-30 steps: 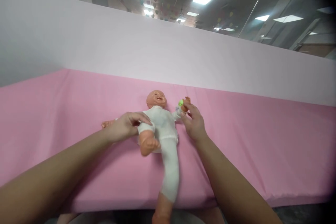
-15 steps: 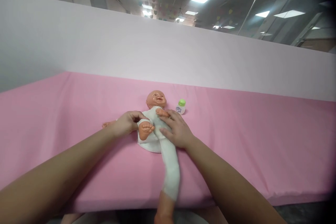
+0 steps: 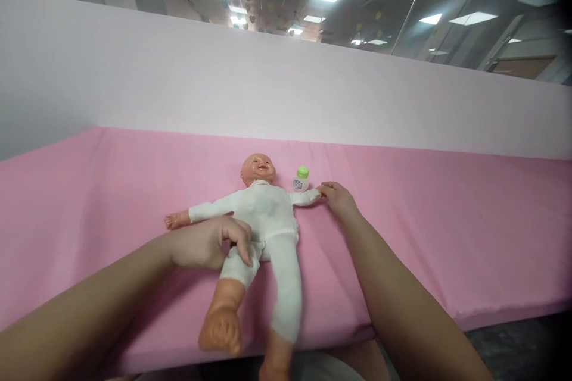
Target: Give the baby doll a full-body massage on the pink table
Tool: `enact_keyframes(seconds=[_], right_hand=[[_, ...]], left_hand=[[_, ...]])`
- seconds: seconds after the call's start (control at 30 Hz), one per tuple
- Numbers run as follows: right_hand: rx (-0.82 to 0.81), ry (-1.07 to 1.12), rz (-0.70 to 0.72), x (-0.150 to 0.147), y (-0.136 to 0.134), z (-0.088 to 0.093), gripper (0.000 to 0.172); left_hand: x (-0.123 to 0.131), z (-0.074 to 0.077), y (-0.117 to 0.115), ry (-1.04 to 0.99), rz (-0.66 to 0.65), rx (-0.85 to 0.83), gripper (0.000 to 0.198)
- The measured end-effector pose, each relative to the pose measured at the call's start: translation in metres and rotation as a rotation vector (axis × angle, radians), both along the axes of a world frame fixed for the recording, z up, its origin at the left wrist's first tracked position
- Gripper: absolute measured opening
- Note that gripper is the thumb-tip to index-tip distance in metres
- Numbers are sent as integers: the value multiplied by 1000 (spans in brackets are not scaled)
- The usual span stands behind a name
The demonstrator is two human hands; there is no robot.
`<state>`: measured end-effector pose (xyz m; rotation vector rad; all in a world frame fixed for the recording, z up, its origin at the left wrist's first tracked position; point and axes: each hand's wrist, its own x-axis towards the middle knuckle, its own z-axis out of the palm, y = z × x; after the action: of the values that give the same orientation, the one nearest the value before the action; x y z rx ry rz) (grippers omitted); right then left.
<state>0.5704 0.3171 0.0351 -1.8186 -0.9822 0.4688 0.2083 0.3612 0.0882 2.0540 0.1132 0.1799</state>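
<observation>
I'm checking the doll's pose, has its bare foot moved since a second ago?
Yes. The bare foot has swung down from the doll's belly toward the near edge of the pink sheet, away from the bottle.

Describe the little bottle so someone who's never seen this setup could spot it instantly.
On the pink padded surface, find the plastic baby doll in white clothes lying face up. Beside its head, close to its outstretched arm, stands a small white bottle with a green cap: the only green-topped, upright thing there.

1. Doll point(image 3: 268, 220): one foot cut off by the bottom edge; thigh partly covered by the left hand point(image 3: 210, 244).
2. Small bottle point(image 3: 301, 180): label print too small to read.
3. Right corner: vignetted black.
</observation>
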Motion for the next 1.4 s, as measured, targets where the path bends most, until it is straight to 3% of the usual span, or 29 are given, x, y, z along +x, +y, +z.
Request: enact_keyframes(seconds=[0.2,0.3,0.37,0.47,0.57,0.67,0.73,0.87,1.03,1.2,1.4], right_hand=[[-135,-236,22,3,-1,-5,35],[-99,-223,-3,1,0,-6,36],[8,-207,-32,-3,-1,-4,39],[278,-252,23,-17,-7,6,43],[493,-408,205,-43,-14,15,45],[551,-590,390,-71,-18,17,48],[503,-696,507,-86,-17,14,55],[349,-844,684,-102,-14,9,56],[289,-873,681,-105,-11,7,51],[400,-821,558,-97,-9,-1,58],[452,-632,273,-68,-6,1,60]], left_hand=[[15,-14,-29,28,-49,92,18],[13,-14,-26,-4,-51,35,21],[9,-12,-16,-67,-5,-30,18],[3,-13,5,-199,173,-114,15],[0,-22,26,-285,420,-183,20],[2,-33,37,-237,634,-237,21],[4,-37,39,-204,682,-305,23],[7,-35,37,-226,677,-352,25],[5,-38,39,-244,648,-357,26],[-1,-37,45,-246,478,-269,28],[-3,-18,30,-180,127,-230,23]])
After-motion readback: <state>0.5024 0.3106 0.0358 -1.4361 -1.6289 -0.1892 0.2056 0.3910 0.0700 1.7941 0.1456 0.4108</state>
